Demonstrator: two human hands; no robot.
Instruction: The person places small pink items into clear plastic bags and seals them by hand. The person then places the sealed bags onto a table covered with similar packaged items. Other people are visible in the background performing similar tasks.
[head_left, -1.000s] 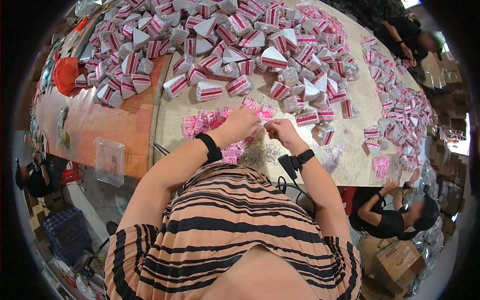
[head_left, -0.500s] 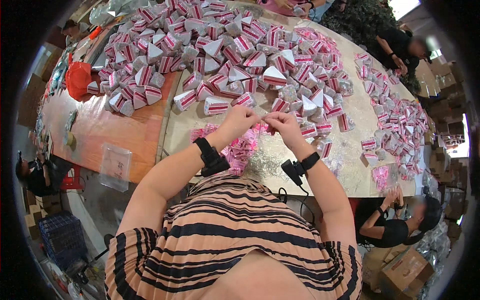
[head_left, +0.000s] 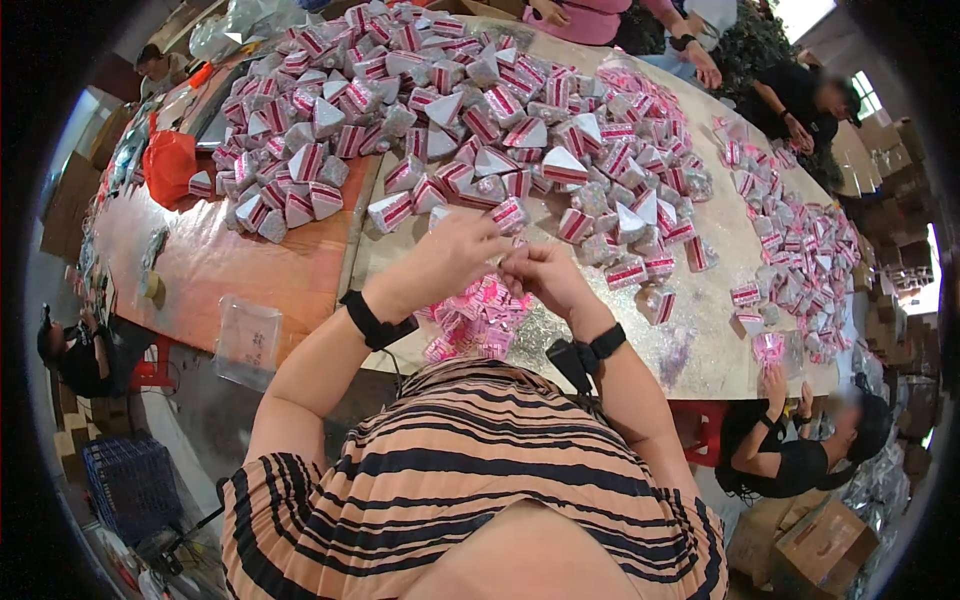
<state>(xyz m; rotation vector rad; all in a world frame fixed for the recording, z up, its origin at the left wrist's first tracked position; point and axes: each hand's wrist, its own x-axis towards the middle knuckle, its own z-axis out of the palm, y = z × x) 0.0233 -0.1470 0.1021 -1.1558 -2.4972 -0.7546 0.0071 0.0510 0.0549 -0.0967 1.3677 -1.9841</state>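
Your left hand and right hand meet fingertip to fingertip just above the near edge of the surface, both pinched narrow on one small pink-and-white packet; its long axis cannot be told. Below them lies a heap of pink packets, and beyond, a spread of red-striped pyramid packs.
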